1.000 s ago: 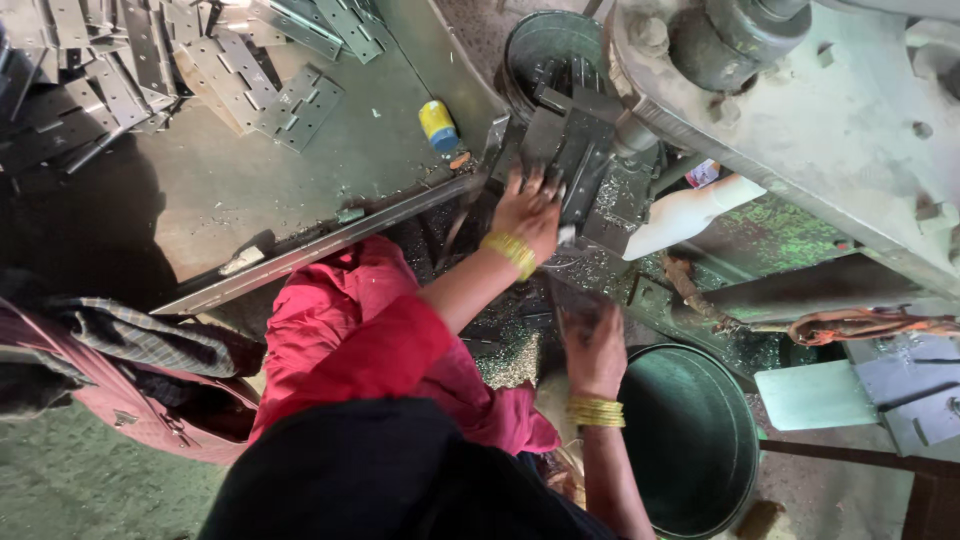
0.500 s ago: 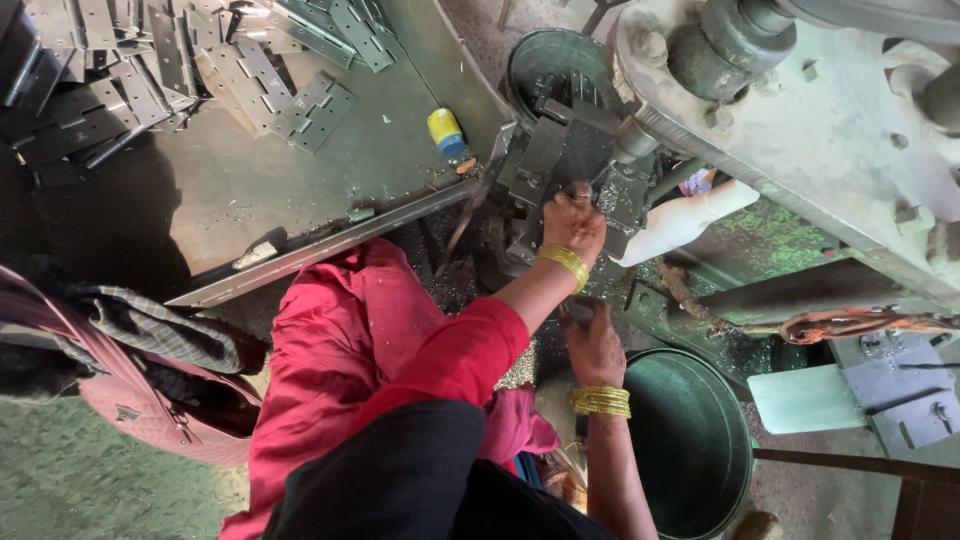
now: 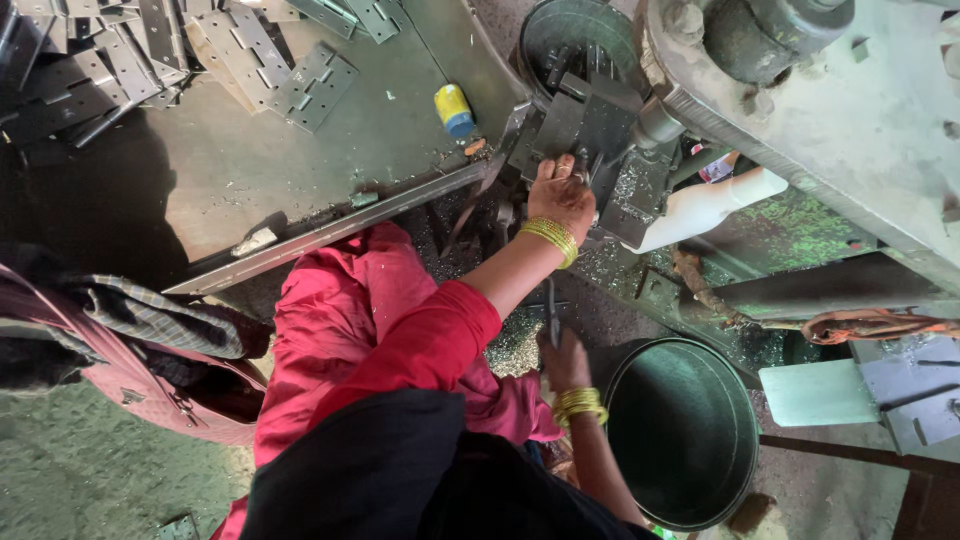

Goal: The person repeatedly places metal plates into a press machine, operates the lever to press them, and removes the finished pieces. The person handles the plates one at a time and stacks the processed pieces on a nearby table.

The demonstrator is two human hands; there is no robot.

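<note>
My left hand (image 3: 560,195) reaches up to a dark metal fixture (image 3: 585,125) on the grey machine (image 3: 850,110), fingers closed on a small metal piece there. Gold bangles ring that wrist, and a red sleeve covers the arm. Lower down, my right hand (image 3: 566,360), also in gold bangles, grips a thin dark metal rod (image 3: 551,305) that stands upright just above it. Metal shavings (image 3: 515,345) cover the ground between the two hands. How the rod joins the machine is hidden.
Flat metal hinge plates (image 3: 235,55) lie heaped on a steel sheet (image 3: 330,160) at the top left, with a small yellow and blue can (image 3: 453,108) nearby. A green bucket (image 3: 680,430) sits right of my right hand. A dark bucket (image 3: 575,40) stands behind the fixture. A pink bag (image 3: 150,395) lies at left.
My left hand has shifted slightly right and up along the fixture. My right hand has stayed low by the green bucket. The view has moved a little.
</note>
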